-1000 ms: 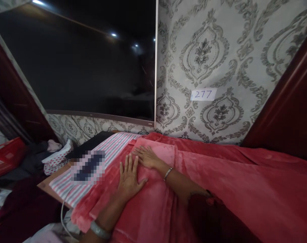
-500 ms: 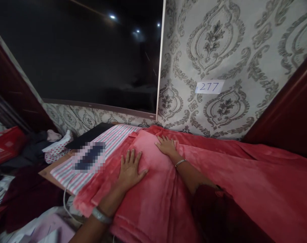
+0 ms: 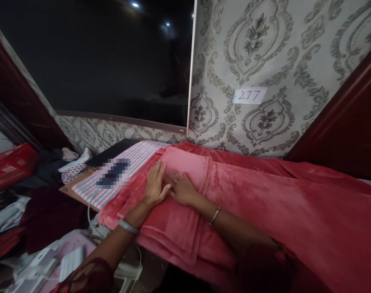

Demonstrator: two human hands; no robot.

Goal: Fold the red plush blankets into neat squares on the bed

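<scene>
A red plush blanket [image 3: 264, 203] covers much of the surface before me, its left part folded over in layers. On that folded part my left hand [image 3: 155, 185] lies with fingers stretched out and thumb apart. My right hand [image 3: 182, 188] rests flat beside it, slightly blurred, its fingertips close to the left thumb. Neither hand holds anything. Under the blanket's left edge shows a pink, grey and white striped cloth [image 3: 148, 149], with a pixelated dark item [image 3: 113, 173] on top.
A large dark television [image 3: 121, 61] hangs on the patterned wall, beside a paper label [image 3: 250, 95] reading 277. At left are a red bag [image 3: 11, 167], piled clothes [image 3: 51, 215] and a white power strip [image 3: 71, 262]. A white cable [image 3: 89, 215] hangs at the table edge.
My right hand has moved left and nearer across the blanket to beside my left hand. The left hand is turned more on its side. The camera view has shifted slightly.
</scene>
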